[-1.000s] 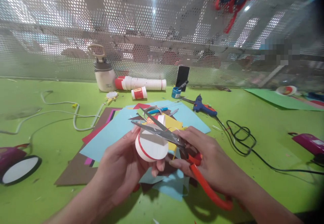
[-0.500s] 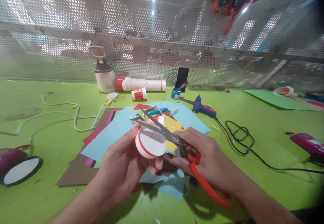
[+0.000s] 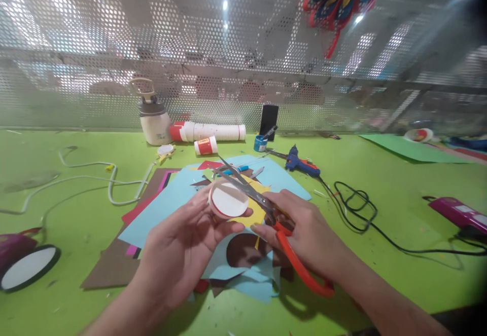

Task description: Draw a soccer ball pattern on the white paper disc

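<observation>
currently the left hand (image 3: 182, 239) pinches the paper cup (image 3: 228, 201) between its fingers; the right hand (image 3: 308, 229), fingers closed through the handles, holds the scissors (image 3: 253, 196), blades spread, lying diagonally across the cup's upper-right edge.

Open green tabletop (image 3: 87, 224) front left; black cable (image 3: 388, 239) and glue gun (image 3: 299, 159) on right

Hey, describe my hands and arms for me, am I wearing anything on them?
Both are bare. The left hand and right hand have no gloves, and no ring, watch or bracelet shows. No sleeve shows on either arm up to the frame's edge.
</observation>
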`<state>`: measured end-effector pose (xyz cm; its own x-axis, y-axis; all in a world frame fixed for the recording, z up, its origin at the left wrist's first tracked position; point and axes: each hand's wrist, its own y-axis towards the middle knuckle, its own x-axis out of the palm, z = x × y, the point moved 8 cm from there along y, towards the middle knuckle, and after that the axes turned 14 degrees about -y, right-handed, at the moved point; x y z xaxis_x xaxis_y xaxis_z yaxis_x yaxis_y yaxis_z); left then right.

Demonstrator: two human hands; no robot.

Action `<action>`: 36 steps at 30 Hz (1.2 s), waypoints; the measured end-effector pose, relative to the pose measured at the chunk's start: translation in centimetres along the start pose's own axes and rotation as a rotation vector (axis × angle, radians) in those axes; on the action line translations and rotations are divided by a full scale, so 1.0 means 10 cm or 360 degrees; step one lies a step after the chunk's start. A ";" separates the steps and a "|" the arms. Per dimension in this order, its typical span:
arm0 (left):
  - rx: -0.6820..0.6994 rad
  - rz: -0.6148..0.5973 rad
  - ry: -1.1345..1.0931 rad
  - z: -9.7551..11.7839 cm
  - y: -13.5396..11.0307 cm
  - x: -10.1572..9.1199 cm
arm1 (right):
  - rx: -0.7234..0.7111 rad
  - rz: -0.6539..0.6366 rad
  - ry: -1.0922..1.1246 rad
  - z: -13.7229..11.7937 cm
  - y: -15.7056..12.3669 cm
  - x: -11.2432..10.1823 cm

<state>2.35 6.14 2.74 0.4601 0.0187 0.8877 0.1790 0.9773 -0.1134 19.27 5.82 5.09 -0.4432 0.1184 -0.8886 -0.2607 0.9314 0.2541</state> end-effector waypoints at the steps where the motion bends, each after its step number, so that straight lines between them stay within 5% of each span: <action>1: -0.0012 -0.0009 0.0023 0.00 0.00 -0.01 | 0.0011 -0.0003 -0.0014 0.00 0.00 0.00; 36: -0.0148 -0.0312 0.0227 -0.06 -0.04 0.07 | -0.0071 0.0012 0.0114 -0.06 -0.05 -0.03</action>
<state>3.16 5.62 3.16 0.5256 -0.2054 0.8256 0.3529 0.9356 0.0081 19.01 5.09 5.51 -0.5051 0.0990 -0.8573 -0.2941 0.9142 0.2788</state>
